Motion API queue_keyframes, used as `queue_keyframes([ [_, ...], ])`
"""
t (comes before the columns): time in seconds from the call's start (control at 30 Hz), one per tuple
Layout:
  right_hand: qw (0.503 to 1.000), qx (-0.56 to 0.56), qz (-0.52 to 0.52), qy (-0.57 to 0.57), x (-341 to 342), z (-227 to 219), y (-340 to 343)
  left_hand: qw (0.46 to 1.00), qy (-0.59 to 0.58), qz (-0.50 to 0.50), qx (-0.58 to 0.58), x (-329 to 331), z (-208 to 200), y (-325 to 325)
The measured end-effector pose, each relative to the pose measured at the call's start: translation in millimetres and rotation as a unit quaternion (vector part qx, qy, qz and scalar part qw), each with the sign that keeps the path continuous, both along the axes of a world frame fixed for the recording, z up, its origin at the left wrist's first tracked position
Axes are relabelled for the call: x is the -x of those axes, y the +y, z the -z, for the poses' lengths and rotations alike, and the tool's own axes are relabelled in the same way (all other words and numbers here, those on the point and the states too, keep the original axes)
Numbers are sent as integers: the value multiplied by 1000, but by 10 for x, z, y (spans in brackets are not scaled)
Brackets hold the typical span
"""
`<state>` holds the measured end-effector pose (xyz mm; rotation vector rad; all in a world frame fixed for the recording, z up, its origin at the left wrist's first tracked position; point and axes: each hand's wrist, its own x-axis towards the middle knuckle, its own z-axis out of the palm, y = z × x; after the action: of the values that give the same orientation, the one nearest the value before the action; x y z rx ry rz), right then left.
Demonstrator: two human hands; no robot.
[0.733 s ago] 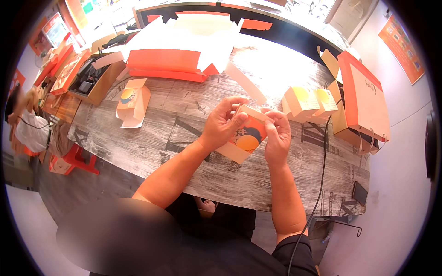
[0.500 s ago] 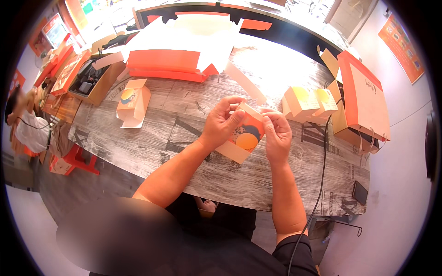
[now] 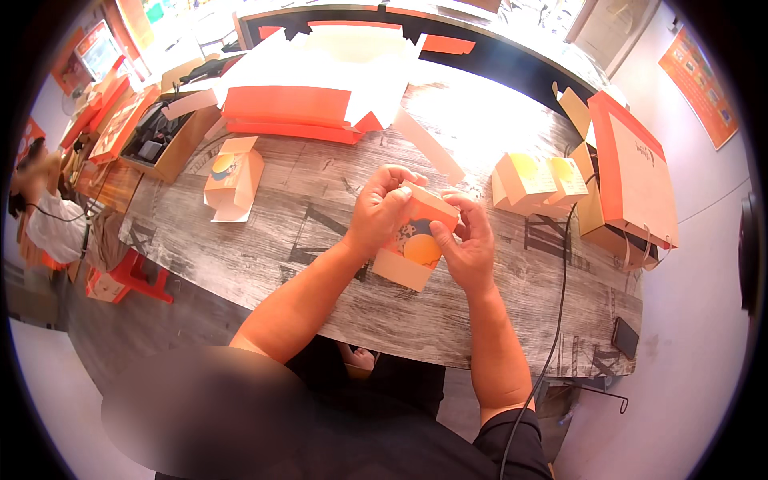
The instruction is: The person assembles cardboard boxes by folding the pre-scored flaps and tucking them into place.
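Between my two hands is a small orange carton (image 3: 419, 240) printed with a yellow round and dark shapes, its pale flap hanging open at the near end. My left hand (image 3: 379, 210) grips its upper left side, thumb on the front. At the right edge my right hand (image 3: 468, 244) holds it with thumb and fingers. Fingers behind the carton are hidden. A similar small box (image 3: 232, 180) stands to the left with an open bottom flap. Two more such boxes (image 3: 524, 182) sit side by side to the right of my hands.
A large orange-and-white open box (image 3: 288, 104) lies at the back. Cardboard boxes of black items (image 3: 152, 144) are at left. An orange gift bag (image 3: 632, 164) leans in a carton at right. A black cable (image 3: 562, 296) crosses the table near a phone (image 3: 625, 337).
The carton has tilted more upright, showing its closed-looking top edge. My right hand has moved slightly left and down along its side, its thumb now over the carton's front.
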<state>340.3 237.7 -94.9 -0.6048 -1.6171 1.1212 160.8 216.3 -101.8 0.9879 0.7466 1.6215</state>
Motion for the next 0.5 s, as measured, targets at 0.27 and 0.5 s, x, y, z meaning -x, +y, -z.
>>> queue_keyframes([
  [0.27, 998, -43, 18, -31, 0, 5, 0, 999, -23, 31, -6, 27, -7, 13],
  [0.5, 998, -59, 11, -24, -5, 11, 14, 999, -23, 36, 0, 29, -18, -1],
])
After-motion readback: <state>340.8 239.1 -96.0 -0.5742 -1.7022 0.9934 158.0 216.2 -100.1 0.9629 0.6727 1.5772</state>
